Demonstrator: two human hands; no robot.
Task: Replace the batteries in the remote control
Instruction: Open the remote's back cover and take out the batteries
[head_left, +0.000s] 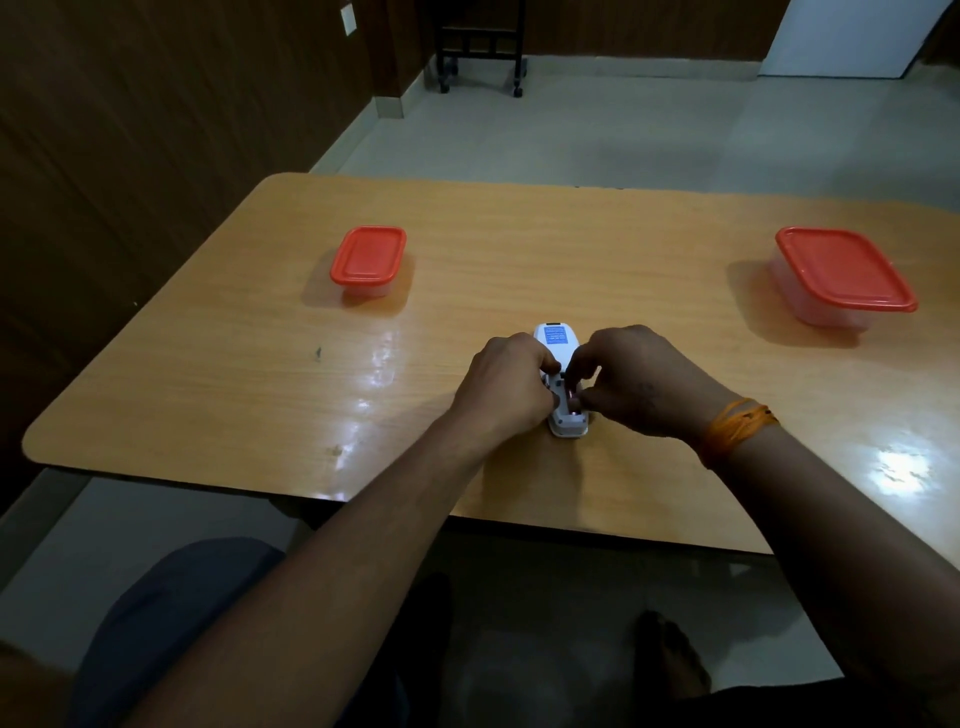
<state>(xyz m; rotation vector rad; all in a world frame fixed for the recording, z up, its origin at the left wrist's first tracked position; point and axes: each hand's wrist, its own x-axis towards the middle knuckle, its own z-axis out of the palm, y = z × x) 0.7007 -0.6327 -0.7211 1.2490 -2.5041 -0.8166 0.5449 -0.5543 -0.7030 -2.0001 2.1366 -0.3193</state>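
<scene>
A white remote control (555, 340) lies face down on the wooden table (467, 249), a blue label on its far end. Its battery compartment at the near end is uncovered. My left hand (506, 387) grips the remote's left side and holds it down. My right hand (634, 379) has its fingertips pinched over the compartment, on something small that I cannot make out. Whether batteries sit inside is hidden by my fingers.
Two clear plastic boxes with red lids stand on the table: a small one (369, 260) at the far left and a larger one (844, 273) at the far right. The table's near edge runs just behind my forearms. A dark wheeled stand (480, 47) is on the floor beyond.
</scene>
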